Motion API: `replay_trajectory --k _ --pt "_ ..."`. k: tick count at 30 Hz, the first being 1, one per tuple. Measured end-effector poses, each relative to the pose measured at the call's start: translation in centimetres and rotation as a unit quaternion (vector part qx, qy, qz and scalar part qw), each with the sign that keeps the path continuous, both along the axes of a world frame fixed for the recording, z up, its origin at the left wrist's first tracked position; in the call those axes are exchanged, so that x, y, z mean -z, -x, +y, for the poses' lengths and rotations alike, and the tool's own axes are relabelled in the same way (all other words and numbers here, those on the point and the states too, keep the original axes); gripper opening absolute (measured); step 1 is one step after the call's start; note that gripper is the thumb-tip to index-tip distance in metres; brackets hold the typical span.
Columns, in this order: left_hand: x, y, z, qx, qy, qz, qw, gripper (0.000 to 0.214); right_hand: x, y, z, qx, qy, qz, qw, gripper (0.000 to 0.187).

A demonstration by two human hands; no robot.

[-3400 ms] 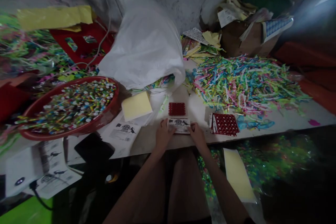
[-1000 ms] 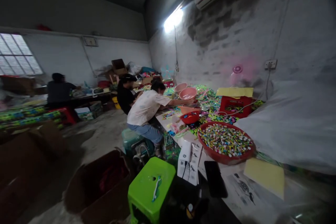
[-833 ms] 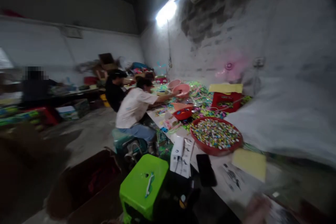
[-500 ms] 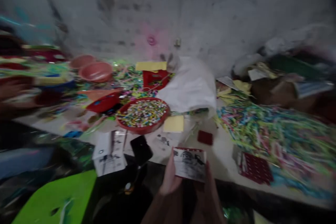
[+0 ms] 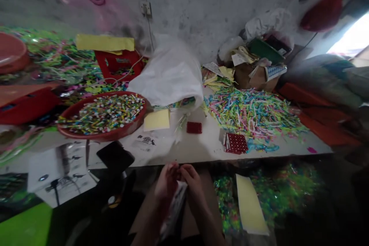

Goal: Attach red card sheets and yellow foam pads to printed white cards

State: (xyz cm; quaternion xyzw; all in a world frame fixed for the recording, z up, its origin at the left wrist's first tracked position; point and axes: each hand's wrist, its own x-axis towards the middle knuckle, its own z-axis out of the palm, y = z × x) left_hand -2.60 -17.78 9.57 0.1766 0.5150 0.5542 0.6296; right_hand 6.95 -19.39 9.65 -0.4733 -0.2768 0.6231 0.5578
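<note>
Head view: at bottom centre, my left hand (image 5: pixel 167 180) and right hand (image 5: pixel 192 181) meet below the surface (image 5: pixel 201 148) edge, fingers of both pinched on a blurred printed card (image 5: pixel 174 211) that hangs edge-on between them. Above, at mid frame, a small red tray (image 5: pixel 194 127) lies on the surface, another red tray (image 5: pixel 235 143) to its right. A red basin (image 5: pixel 100 135) of coloured bits sits left of centre.

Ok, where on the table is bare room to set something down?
Bare table lies between the small red tray and the red gridded block, along the near edge. Crowded: red basin left, colourful strips right, white bag behind.
</note>
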Motion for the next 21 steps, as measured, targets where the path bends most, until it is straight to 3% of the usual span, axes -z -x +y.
replay_trajectory --k 4,7,9,12,15,17,21 --pt "-0.6 0.3 -3.5 0.126 -0.056 0.003 0.990 0.041 2.2 -1.9 -0.1 0.062 0.010 -0.119 0.991 0.033" --pt "-1.0 0.5 -6.7 0.251 -0.120 0.120 0.953 0.058 1.9 -3.2 -0.8 0.098 0.013 -0.211 0.972 0.033" --pt "-0.8 0.6 -8.0 0.301 -0.119 0.211 0.922 0.049 1.0 -3.5 -1.5 0.097 0.020 -0.288 0.952 0.030" --pt "0.0 1.2 -8.3 0.290 -0.085 0.282 0.911 0.037 -0.1 -3.3 -2.4 0.090 0.005 -0.387 0.918 0.022" --pt "0.9 2.8 -7.8 0.248 -0.052 0.261 0.932 0.047 0.5 -2.8 -3.4 0.011 -0.075 -0.386 0.919 0.013" --pt "1.4 4.1 -8.1 0.269 -0.014 0.250 0.930 0.046 2.1 -2.6 -4.7 -0.069 -0.106 -0.369 0.921 0.009" --pt "2.1 5.3 -10.5 0.298 0.079 0.299 0.903 0.037 7.1 -2.6 -9.3 -0.158 -0.064 -0.402 0.899 0.012"
